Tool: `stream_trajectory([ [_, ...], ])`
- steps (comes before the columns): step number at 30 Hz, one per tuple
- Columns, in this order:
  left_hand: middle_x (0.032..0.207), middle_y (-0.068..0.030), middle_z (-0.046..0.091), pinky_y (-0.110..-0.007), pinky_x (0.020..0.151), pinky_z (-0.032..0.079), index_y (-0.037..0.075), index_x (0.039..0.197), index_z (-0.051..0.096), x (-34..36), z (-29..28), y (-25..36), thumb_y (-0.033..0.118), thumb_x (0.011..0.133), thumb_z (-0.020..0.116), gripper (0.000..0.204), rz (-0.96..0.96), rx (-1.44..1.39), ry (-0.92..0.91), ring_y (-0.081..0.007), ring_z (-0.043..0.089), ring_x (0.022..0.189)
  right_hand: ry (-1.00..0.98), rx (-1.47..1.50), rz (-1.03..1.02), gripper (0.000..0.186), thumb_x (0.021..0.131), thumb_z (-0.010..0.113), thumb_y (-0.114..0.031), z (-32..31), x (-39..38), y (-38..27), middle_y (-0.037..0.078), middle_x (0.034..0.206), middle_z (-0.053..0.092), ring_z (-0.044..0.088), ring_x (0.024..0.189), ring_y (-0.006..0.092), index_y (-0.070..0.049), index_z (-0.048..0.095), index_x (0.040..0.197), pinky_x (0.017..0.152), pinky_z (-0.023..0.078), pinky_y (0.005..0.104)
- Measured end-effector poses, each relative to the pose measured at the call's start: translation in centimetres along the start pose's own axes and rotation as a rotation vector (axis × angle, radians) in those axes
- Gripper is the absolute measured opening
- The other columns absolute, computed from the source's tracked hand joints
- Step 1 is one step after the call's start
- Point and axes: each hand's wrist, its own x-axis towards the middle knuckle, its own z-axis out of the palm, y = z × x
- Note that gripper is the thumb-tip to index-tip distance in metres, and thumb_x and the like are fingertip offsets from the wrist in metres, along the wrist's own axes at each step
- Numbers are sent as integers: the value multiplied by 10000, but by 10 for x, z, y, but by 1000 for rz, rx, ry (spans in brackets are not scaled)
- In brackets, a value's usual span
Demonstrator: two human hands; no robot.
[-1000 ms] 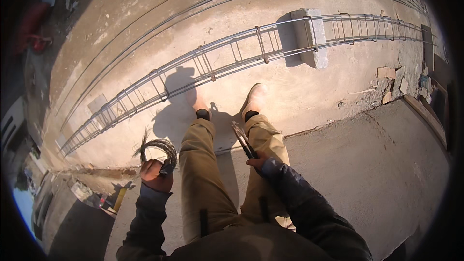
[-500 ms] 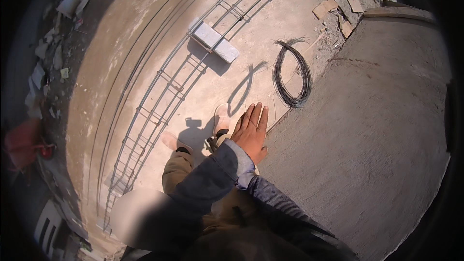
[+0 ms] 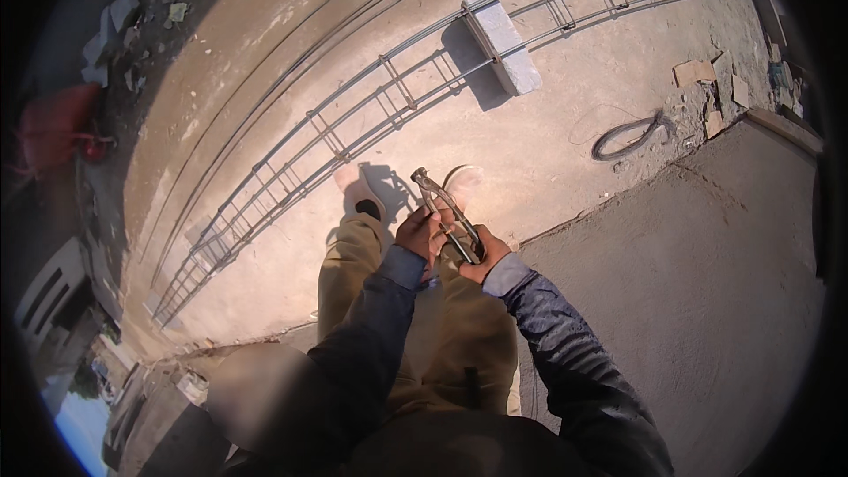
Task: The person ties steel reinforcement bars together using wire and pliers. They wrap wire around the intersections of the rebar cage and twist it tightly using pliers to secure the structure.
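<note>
A pair of long-handled metal pincers (image 3: 430,185) is held before my legs, its jaw end pointing away and slightly left. My right hand (image 3: 491,256) is closed around the lower ends of the handles. My left hand (image 3: 417,235) is closed at the handles' left side, its fingers partly hidden. Beyond my shoes, a long rebar cage (image 3: 397,84) of rods and square ties runs from the lower left to the upper right, propped on a pale block (image 3: 508,44). Farther right, a coil of dark tie wire (image 3: 609,143) lies on the concrete.
Loose rods (image 3: 291,57) lie beyond the cage. A rough grey concrete surface (image 3: 671,300) spreads at the right, with broken tile pieces (image 3: 695,72) and a plank (image 3: 784,131) near its far edge. Rubble (image 3: 115,18) and a red object (image 3: 58,128) stand at the left.
The wire coil, in the air earlier with its shadow apart, now lies farther right on the floor. My outstretched left hand has drawn back; both hands now hold the pincers. The view has turned.
</note>
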Motion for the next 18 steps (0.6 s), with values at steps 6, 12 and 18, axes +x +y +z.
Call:
stream_trajectory([
  [6, 1071, -53, 491, -395, 830, 440, 85, 1145, 416, -6, -42, 55, 50, 802, 531, 363, -86, -399, -295, -202, 509, 989, -261, 35, 56, 546, 631, 658, -131, 19, 35, -49, 28, 784, 489, 437, 679, 115, -44, 442, 1125, 640, 407, 246],
  [12, 787, -55, 567, -257, 520, 446, 31, 976, 494, -12, -87, 90, 25, 811, 538, 172, 232, 92, -45, -130, 536, 629, -379, -106, 6, 755, 629, 644, -104, 84, 63, -83, 96, 927, 513, 496, 855, 177, -56, 284, 1291, 764, 409, 271],
  [18, 589, -31, 481, -232, 364, 306, 12, 1014, 479, -16, -146, 131, 84, 849, 498, 180, 100, -199, 194, -81, 409, 427, -456, 372, -94, 866, 736, 690, -207, 189, 98, -115, 110, 1024, 490, 504, 906, 200, -100, 110, 1369, 770, 434, 301],
])
